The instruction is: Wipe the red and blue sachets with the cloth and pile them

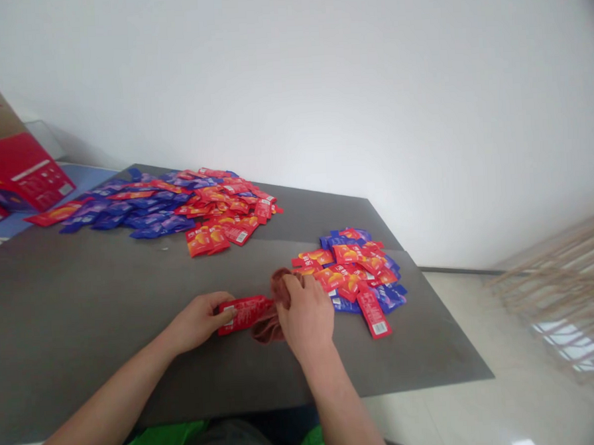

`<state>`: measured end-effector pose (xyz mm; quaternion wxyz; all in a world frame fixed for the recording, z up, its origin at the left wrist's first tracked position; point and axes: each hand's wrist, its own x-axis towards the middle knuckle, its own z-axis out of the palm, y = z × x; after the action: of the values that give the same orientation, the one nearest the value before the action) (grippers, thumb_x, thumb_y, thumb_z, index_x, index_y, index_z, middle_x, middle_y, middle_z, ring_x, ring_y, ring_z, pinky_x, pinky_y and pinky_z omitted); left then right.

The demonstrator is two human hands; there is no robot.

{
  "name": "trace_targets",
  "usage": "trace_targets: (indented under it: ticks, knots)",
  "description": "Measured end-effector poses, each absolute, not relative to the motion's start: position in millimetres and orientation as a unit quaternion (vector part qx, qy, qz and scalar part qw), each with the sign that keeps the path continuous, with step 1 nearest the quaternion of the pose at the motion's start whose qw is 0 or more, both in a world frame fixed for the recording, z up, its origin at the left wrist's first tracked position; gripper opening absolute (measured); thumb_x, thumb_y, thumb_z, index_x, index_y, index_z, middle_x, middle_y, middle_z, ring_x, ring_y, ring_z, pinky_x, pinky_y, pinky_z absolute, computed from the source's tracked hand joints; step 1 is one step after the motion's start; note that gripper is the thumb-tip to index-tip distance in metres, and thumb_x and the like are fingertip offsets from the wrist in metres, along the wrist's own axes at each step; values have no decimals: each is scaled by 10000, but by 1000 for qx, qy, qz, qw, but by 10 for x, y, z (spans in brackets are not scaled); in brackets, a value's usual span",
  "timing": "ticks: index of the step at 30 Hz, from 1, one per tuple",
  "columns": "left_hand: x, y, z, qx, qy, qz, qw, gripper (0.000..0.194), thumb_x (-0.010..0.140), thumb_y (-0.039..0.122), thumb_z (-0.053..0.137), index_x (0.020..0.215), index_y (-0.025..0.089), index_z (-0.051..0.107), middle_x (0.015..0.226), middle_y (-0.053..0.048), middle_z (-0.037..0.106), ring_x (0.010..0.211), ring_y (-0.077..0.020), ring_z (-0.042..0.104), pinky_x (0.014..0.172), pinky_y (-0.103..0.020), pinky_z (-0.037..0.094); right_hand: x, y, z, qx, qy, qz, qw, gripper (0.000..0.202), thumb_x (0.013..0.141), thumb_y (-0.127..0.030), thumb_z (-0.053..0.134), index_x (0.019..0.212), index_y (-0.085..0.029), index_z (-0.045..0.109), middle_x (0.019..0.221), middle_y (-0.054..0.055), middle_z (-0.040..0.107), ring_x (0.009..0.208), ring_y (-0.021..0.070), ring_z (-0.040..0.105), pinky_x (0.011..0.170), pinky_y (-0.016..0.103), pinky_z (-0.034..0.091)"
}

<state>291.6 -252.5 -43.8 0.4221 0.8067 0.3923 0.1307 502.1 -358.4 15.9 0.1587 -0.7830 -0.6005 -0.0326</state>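
My left hand [202,319] pinches the left end of a red sachet [246,313], thumb on its printed face near the barcode. My right hand [308,313] is closed on a crumpled brownish-red cloth [267,329], which touches the sachet's right end. Part of the cloth bulges above the fingers and part hangs toward the table. Just right of that hand lies a small pile of red and purple sachets [347,273]. One red sachet [374,313] sticks out at the pile's near side.
A larger heap of red and blue-purple sachets [216,203] covers the back left of the dark grey table [106,285]. Open red cardboard boxes [28,171] stand at the far left on a blue surface. A white wall rises behind; bamboo-like poles [564,288] lie beyond the right edge.
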Motion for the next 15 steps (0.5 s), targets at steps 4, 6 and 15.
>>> trace_targets:
  ticks: [4,6,15]
  knots:
    - [2941,-2512,-451,793,385,138,451,272,889,433,532,865,199,669,830,-10,698,777,-206,629,698,-259,445,4591,-3592,4,-716,-675,-5,177,226,902,-377,652,1103,-277,625,1031,66,607,970,249,554,831,382,436]
    - [2956,-2520,-428,800,394,132,432,265,885,415,527,849,195,671,827,-15,698,797,-213,634,717,-267,446,4564,-3530,-143,-730,-665,14,157,173,910,-341,633,1069,-272,632,1020,67,614,960,248,567,802,375,440]
    - [2943,-2560,-377,799,404,119,429,305,897,444,512,809,192,659,752,-6,660,727,-199,615,663,-264,435,5043,-3569,85,-790,-596,1,145,191,899,-285,641,1089,-268,649,1041,77,612,963,245,581,787,357,433]
